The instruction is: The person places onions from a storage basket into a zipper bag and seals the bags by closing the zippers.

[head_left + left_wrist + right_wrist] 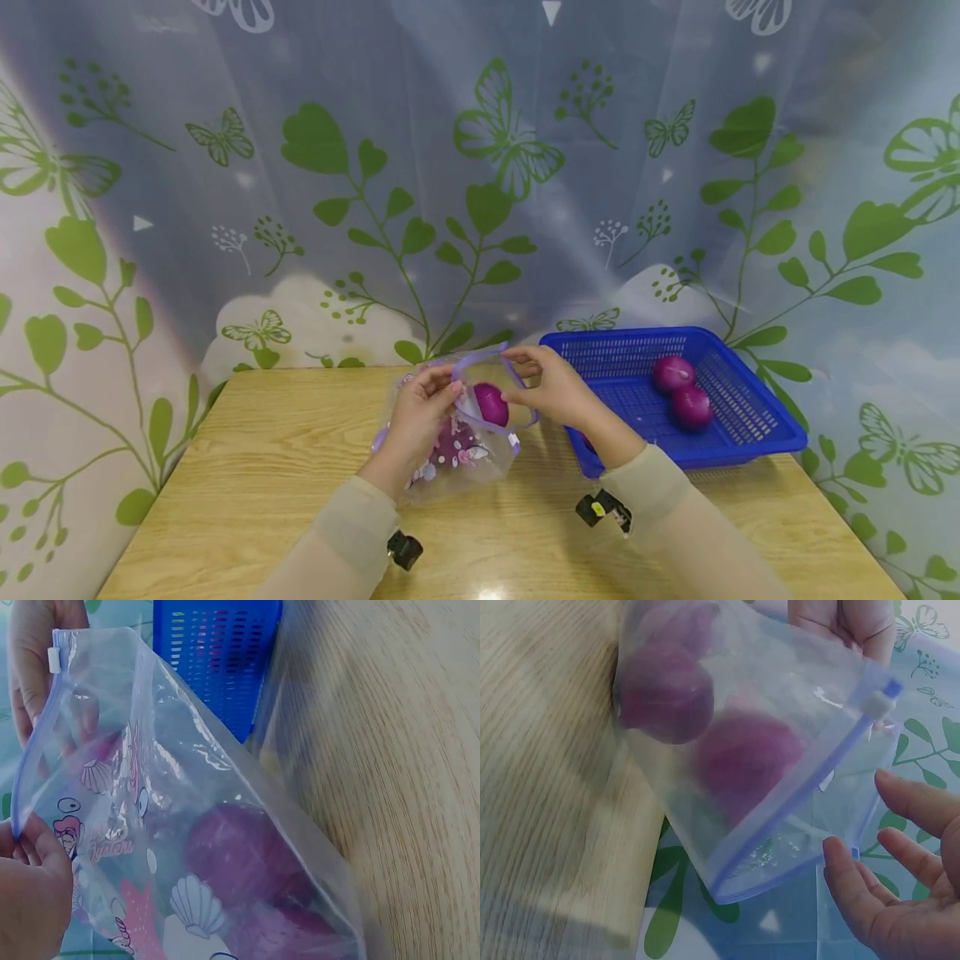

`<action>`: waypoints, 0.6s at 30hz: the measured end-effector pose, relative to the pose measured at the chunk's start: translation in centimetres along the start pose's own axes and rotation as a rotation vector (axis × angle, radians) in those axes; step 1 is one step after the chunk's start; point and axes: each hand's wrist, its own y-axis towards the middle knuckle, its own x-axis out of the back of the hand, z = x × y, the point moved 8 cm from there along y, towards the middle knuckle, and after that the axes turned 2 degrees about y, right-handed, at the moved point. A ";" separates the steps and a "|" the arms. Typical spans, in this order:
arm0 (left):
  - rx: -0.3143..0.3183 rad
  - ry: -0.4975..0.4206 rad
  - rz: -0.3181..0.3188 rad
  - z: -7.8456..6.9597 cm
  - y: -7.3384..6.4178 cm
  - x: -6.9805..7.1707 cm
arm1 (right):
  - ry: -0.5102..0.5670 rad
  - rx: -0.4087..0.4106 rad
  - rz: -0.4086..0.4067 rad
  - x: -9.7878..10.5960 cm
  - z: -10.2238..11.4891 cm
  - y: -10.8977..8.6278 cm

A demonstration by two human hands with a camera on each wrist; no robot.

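Observation:
A clear zip bag (472,479) with a lilac zip edge and printed shells stands mouth-up on the table, tilted to the right. My left hand (416,421) pinches its rim between thumb and fingers. Several red onions (667,694) are inside; one red onion (491,405) shows through the open mouth. Just at that mouth is my right hand (558,392), its fingers spread and holding nothing, as the right wrist view shows. A white slider (54,660) sits at one end of the zip.
To the right stands a blue plastic basket (622,400) with two red onions (682,392) in plain sight and part of another beside my right wrist. Beneath is a wooden table (285,450); a leaf-and-butterfly curtain (420,167) hangs behind it.

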 end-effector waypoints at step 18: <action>0.022 -0.011 -0.018 0.0 0.0 0.6 | -0.002 0.026 -0.024 2.2 0.6 -1.2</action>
